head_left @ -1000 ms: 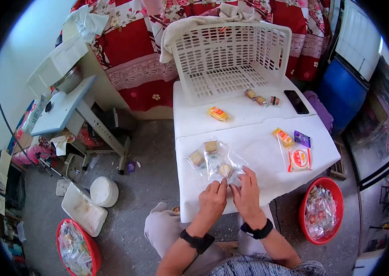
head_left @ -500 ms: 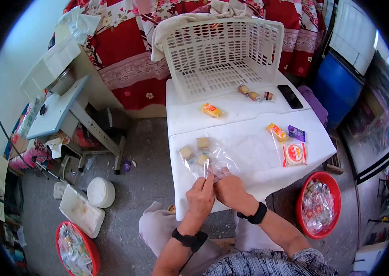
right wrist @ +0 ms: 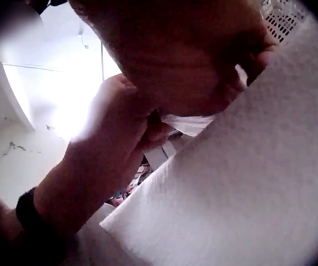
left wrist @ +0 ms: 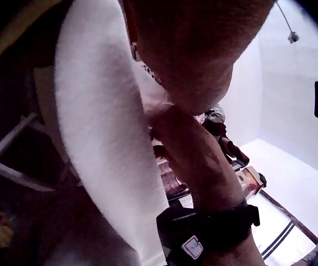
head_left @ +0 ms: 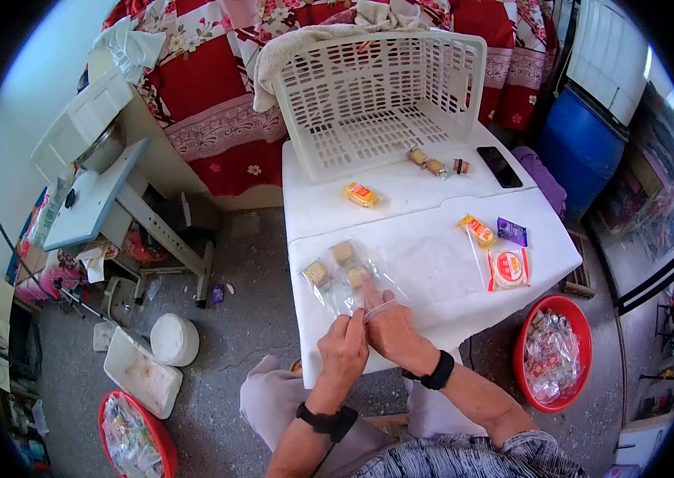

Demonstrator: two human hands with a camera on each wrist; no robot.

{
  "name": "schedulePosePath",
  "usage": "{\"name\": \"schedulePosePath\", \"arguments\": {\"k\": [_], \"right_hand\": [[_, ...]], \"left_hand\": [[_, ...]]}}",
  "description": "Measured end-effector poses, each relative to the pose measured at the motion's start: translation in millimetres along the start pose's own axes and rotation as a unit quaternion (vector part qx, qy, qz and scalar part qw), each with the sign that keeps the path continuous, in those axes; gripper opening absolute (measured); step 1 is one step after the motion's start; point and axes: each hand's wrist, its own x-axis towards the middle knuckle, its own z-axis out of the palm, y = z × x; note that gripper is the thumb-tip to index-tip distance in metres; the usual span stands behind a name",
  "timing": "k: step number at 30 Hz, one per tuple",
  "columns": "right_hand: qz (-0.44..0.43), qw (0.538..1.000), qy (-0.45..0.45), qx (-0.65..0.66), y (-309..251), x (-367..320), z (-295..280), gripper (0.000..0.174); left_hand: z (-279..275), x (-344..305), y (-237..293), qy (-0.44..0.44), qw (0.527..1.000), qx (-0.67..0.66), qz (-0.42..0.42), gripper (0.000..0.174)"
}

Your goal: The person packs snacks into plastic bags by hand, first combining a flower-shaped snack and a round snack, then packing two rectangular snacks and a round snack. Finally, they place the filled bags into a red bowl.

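Note:
A clear plastic bag [head_left: 385, 288] lies on the near left part of the white-covered table [head_left: 424, 231]. Two square wrapped biscuits, one upper [head_left: 343, 253] and one at the left [head_left: 317, 273], lie by a third [head_left: 357, 276] in or under the clear film. My left hand [head_left: 343, 349] pinches the bag's near edge between thumb and fingers. The right hand [head_left: 394, 328] reaches into the bag's mouth, its edge across the back of the fingers, which extend toward the third biscuit. Both wrist views show the hands close together and dark; fingertips are mostly hidden there.
A white crate [head_left: 385, 107] lies on its side at the back. Small snacks [head_left: 435, 166], a phone [head_left: 499, 167], a yellow packet [head_left: 361, 194], another yellow packet [head_left: 476, 230], a purple packet [head_left: 512, 232] and a round red-white one [head_left: 509, 269] are on the table. Red basins flank it [head_left: 589, 350].
My right hand has gone from pinching the bag's edge to reaching inside it. The third biscuit has shifted away from me toward the other two. My left hand has stayed on the bag's edge.

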Motion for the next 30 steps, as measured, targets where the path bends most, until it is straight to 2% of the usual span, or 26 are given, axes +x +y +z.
{"name": "schedulePosePath", "arguments": {"k": [3,5,6,8,9,11,13,15,17,19,20,22,23,25,26,30], "right_hand": [[0.04,0.999,0.023,-0.017,-3,-2,-10,0.034],[-0.039,0.998,0.035,-0.042,-1,-13,-12,0.033],[-0.035,0.998,0.035,-0.049,1,-21,-18,0.033],[-0.086,0.992,-0.073,0.064,6,-35,-41,0.034],[-0.084,0.992,-0.072,0.055,11,-30,-61,0.034],[0.081,0.965,-0.186,0.166,30,-3,-107,0.02],[0.094,0.986,-0.006,0.141,67,35,-132,0.021],[0.11,0.99,0.086,0.028,124,87,-144,0.022],[0.118,0.982,0.111,-0.093,191,135,-137,0.024],[0.194,0.965,0.125,-0.126,233,160,-120,0.031],[0.188,0.966,0.126,-0.126,246,169,-110,0.031],[0.335,0.932,0.027,-0.138,263,186,-91,0.036],[0.332,0.933,0.028,-0.135,270,188,-81,0.036],[0.231,0.945,0.014,-0.232,283,180,-60,0.042],[0.253,0.941,0.081,-0.211,318,184,-31,0.046],[0.274,0.939,0.096,-0.183,271,175,-59,0.036]], "left_hand": [[1,0,3,0.004,1.0,0.009,-0.005,0.02],[1,-2,1,0.0,1.0,0.013,-0.007,0.021],[1,-4,0,-0.005,1.0,0.017,-0.01,0.021],[0,-4,1,-0.012,1.0,0.013,-0.01,0.022],[-1,-4,1,-0.022,0.999,0.02,-0.012,0.023],[2,-7,0,-0.039,0.999,0.023,-0.013,0.023],[3,-8,0,-0.115,0.99,0.078,-0.008,0.022],[4,-10,-1,-0.11,0.991,0.075,-0.001,0.022],[5,-12,-4,-0.131,0.986,0.099,0.002,0.025],[6,-11,-4,-0.118,0.988,0.097,0.007,0.025],[7,-12,-5,-0.124,0.988,0.094,0.001,0.025],[8,-11,-6,-0.119,0.988,0.094,0.004,0.026],[8,-10,-6,-0.118,0.988,0.099,0.004,0.026],[8,-10,-5,-0.13,0.987,0.098,0.003,0.026],[8,-10,-5,-0.127,0.987,0.1,0.002,0.027],[5,-7,-3,-0.143,0.986,0.09,-0.007,0.025]]}}
